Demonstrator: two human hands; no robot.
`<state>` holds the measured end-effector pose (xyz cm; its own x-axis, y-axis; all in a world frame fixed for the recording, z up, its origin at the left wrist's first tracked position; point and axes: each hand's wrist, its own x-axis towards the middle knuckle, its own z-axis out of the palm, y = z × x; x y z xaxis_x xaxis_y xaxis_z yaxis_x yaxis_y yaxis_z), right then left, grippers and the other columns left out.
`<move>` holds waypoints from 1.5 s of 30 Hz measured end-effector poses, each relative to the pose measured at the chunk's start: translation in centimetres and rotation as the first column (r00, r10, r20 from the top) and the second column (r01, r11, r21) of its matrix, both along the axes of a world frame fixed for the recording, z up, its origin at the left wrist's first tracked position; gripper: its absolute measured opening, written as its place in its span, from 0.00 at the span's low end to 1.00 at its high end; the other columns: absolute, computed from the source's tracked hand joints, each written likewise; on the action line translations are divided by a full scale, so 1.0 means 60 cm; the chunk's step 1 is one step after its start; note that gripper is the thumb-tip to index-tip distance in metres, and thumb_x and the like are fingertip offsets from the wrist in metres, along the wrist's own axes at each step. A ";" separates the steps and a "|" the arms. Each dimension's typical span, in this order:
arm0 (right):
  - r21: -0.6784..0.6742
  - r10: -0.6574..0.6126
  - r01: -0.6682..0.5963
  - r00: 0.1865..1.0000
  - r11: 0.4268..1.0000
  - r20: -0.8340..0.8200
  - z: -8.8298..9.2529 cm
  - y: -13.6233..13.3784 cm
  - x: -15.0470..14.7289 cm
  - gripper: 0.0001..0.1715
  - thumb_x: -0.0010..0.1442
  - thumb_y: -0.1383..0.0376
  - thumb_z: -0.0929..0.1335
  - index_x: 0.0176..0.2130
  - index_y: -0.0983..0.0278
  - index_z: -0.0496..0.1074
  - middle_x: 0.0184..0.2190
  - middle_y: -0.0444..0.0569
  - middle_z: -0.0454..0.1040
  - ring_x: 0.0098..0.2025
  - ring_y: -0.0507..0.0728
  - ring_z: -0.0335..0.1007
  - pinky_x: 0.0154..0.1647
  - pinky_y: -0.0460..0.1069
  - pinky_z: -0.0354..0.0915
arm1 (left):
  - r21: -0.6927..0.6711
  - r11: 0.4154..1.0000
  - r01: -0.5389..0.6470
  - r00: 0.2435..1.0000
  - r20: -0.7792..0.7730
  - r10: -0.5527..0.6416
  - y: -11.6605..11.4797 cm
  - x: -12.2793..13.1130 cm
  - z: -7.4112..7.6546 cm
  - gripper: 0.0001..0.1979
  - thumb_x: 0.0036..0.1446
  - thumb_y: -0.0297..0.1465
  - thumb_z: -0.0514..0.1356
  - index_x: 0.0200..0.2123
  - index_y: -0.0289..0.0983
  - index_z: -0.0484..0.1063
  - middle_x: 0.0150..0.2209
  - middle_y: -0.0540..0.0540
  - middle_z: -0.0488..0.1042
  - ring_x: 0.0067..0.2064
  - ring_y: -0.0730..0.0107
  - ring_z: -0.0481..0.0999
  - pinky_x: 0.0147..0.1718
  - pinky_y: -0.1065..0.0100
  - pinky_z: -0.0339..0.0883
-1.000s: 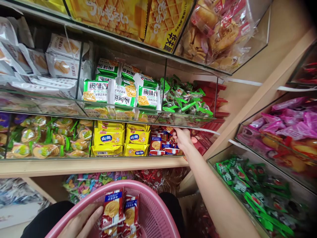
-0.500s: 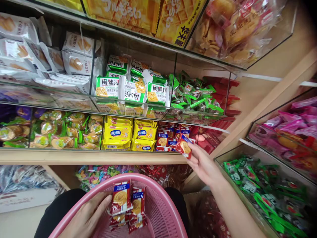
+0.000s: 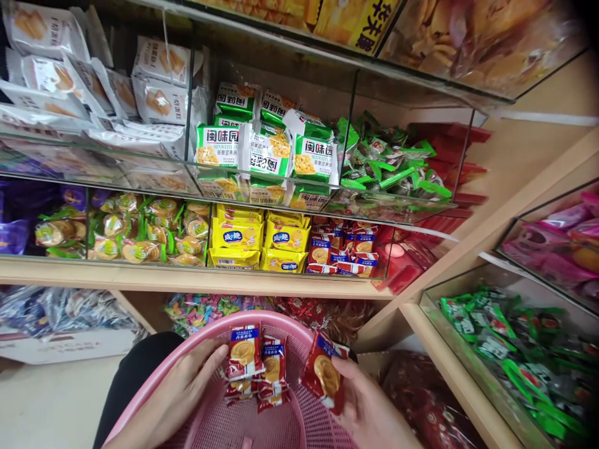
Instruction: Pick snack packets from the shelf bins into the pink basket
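Note:
A pink plastic basket (image 3: 224, 430) sits in front of me, with several red-and-blue cookie packets (image 3: 246, 352) stacked against its far wall. My left hand (image 3: 185, 383) reaches over the basket's left side, fingers stretched out, the tips at the left edge of the stack. Between the thumb and fingers of my right hand (image 3: 365, 399) is a single packet of cookies (image 3: 325, 372), held over the basket's right side, just apart from the stack. Matching cookie packets (image 3: 344, 249) lie in a clear bin on the lower shelf.
Clear-fronted shelf bins hold yellow packs (image 3: 238, 236), green-and-white cracker packs (image 3: 313, 156), round biscuits (image 3: 143, 249) and white cake packs (image 3: 161, 103). Bins of green-wrapped snacks (image 3: 496, 330) and pink packs (image 3: 571, 231) stand at the right. A wooden shelf edge (image 3: 187, 280) runs beyond the basket.
My right hand has come down and nearer from the lower shelf with the cookie packet, which is now over the basket. My left hand stays beside the stack. The view has shifted slightly.

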<state>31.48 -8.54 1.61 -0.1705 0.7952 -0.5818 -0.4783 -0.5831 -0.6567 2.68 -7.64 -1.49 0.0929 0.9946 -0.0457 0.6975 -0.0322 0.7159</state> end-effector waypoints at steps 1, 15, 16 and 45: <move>-0.009 -0.002 0.001 1.000 1.000 -0.006 -0.004 -0.001 -0.006 0.18 0.44 0.57 0.76 0.34 0.62 0.75 0.29 0.46 0.78 0.27 0.52 0.73 0.28 0.46 0.67 | -0.004 1.000 0.004 1.000 0.000 -0.004 0.000 0.000 0.000 0.27 0.63 0.47 0.47 0.52 0.35 0.71 0.54 0.42 0.74 0.55 0.59 0.72 0.59 0.59 0.60; 0.178 0.104 -0.087 0.991 0.980 -0.085 -0.013 -0.008 -0.035 0.23 0.44 0.59 0.77 0.41 0.63 0.76 0.36 0.50 0.79 0.38 0.56 0.74 0.40 0.49 0.67 | 0.070 0.997 -0.023 1.000 0.012 0.022 -0.001 -0.004 -0.001 0.22 0.61 0.44 0.50 0.50 0.38 0.74 0.51 0.46 0.77 0.53 0.57 0.75 0.53 0.60 0.68; 0.173 0.104 -0.090 0.992 0.981 -0.074 -0.019 -0.009 -0.034 0.23 0.43 0.59 0.77 0.40 0.63 0.76 0.35 0.49 0.79 0.36 0.55 0.74 0.38 0.48 0.67 | 0.069 0.997 -0.021 1.000 0.012 0.020 -0.001 -0.004 -0.001 0.23 0.61 0.44 0.50 0.49 0.38 0.74 0.51 0.45 0.77 0.52 0.57 0.75 0.53 0.60 0.68; 0.297 -0.062 0.003 0.980 0.955 0.190 -0.062 0.002 -0.085 0.29 0.43 0.56 0.77 0.45 0.61 0.71 0.45 0.50 0.77 0.49 0.60 0.72 0.52 0.54 0.65 | -0.084 0.996 -0.031 0.998 0.056 0.036 -0.006 -0.014 -0.023 0.32 0.60 0.51 0.46 0.56 0.34 0.67 0.57 0.39 0.71 0.58 0.57 0.68 0.62 0.54 0.54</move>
<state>26.37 -8.40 -2.13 -0.0483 0.9390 -0.3405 -0.3394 -0.3360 -0.8786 1.87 -8.03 -2.87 0.0645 0.9902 -0.1236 0.6549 0.0514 0.7540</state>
